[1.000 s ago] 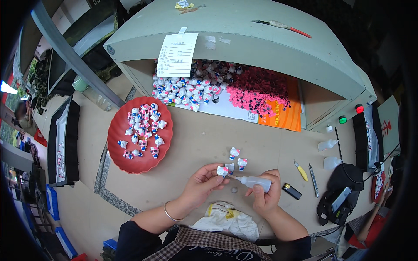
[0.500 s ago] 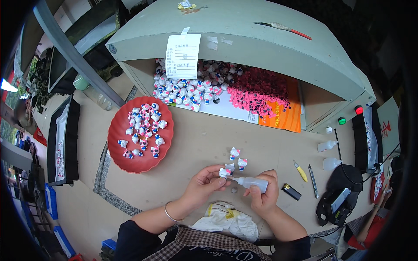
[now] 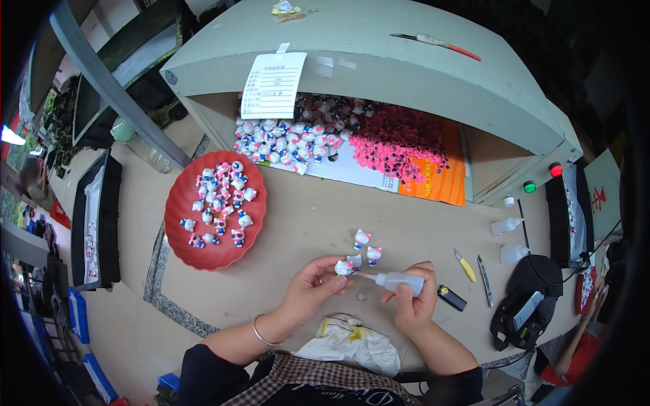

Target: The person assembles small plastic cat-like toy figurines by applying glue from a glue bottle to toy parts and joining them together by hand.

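Note:
Between the thumb and fingers of my left hand (image 3: 313, 283) is a small white cat figurine (image 3: 344, 268) with pink and blue parts. My right hand (image 3: 414, 298) is closed round a translucent squeeze bottle (image 3: 401, 283). Its thin nozzle points left, its tip close to the figurine; I cannot tell whether they touch. Two more white figurines, an upper one (image 3: 361, 237) and a lower one (image 3: 373, 255), stand on the table just beyond my hands. To the left, a red scalloped plate (image 3: 177, 233) holds several figurines, some with dark pink-framed glasses.
A grey shelf box (image 3: 406, 74) at the back holds heaped white figurines (image 3: 288, 145) and small pink glasses-like pieces (image 3: 399, 152). A yellow knife (image 3: 465, 266), a metal-coloured tool (image 3: 485, 281), a black lighter (image 3: 451, 298) and a black bag (image 3: 535, 287) lie right. A stained cloth (image 3: 352, 346) lies near me.
The squeeze bottle's nozzle has drawn slightly away from the front of the figurine. My left hand with the figurine has shifted a little left. The whole view has moved slightly.

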Motion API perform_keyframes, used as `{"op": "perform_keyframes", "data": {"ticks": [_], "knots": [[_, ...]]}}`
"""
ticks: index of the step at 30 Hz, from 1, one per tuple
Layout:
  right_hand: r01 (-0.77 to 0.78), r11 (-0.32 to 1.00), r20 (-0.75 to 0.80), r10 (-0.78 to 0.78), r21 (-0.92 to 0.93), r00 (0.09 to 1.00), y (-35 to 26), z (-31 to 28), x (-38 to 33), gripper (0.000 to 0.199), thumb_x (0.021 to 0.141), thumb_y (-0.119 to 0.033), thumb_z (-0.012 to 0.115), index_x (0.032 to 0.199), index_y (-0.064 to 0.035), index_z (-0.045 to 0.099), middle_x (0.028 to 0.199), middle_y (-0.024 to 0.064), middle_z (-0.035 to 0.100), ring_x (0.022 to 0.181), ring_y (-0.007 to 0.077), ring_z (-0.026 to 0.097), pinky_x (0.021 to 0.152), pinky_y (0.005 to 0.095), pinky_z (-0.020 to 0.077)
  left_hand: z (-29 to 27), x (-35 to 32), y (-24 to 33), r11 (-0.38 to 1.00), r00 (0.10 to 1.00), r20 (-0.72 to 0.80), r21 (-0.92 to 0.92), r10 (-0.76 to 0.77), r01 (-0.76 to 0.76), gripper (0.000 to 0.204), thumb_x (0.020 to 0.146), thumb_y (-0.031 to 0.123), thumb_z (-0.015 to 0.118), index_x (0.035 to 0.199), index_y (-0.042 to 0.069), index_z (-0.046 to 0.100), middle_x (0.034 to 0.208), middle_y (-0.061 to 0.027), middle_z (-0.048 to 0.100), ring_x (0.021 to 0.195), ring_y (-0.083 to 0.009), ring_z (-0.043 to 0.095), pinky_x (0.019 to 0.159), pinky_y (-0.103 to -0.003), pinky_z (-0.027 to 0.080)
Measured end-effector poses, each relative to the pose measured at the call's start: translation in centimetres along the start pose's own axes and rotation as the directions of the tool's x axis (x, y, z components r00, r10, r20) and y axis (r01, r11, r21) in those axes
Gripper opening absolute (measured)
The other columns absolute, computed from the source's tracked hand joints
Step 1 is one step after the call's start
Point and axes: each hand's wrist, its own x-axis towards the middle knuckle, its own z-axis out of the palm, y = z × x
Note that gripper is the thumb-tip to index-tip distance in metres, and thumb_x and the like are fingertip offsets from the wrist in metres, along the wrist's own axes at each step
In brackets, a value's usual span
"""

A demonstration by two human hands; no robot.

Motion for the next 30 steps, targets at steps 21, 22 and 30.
{"op": "perform_keyframes", "data": {"ticks": [21,22,30], "knots": [[-0.119,0.416,-0.103,0.059,-0.902,0.993,5.7,-1.3,15.9,0.021,0.073,-0.013,0.060,0.086,0.0021,0.054,0.080,0.0178,0.057,0.077,0.0384,0.055,0.066,0.0403,0.0443,-0.2,0.1,0.2,0.997,0.999,0.027,-0.063,-0.040,0.041,0.034,0.082,0.004,0.054,0.115,0.006,0.046,0.103,-0.0070,0.055,0.089,-0.0143,0.056,0.075,-0.026,0.047],[-0.118,0.416,-0.102,0.061,-0.901,0.993,5.6,-1.5,15.9,0.021,0.073,-0.013,0.060,0.086,0.0021,0.054,0.080,0.0178,0.057,0.077,0.0384,0.055,0.066,0.0403,0.0443,-0.3,0.1,0.3,0.997,0.999,0.034,-0.073,-0.035,0.037,0.034,0.082,0.004,0.053,0.116,0.006,0.046,0.103,-0.0070,0.055,0.089,-0.0144,0.056,0.075,-0.026,0.047],[-0.444,0.848,-0.070,0.444,-0.290,0.893,-1.4,-2.9,8.7,0.008,0.074,-0.007,0.059,0.079,-0.0020,0.055,0.069,0.0013,0.054,0.063,0.0072,0.049,0.058,0.0223,0.0414,-0.5,-0.1,0.0,0.996,0.999,0.033,-0.075,-0.035,0.037,0.034,0.082,-0.001,0.051,0.116,0.007,0.047,0.103,-0.0067,0.056,0.088,-0.0154,0.057,0.075,-0.026,0.048]]}}
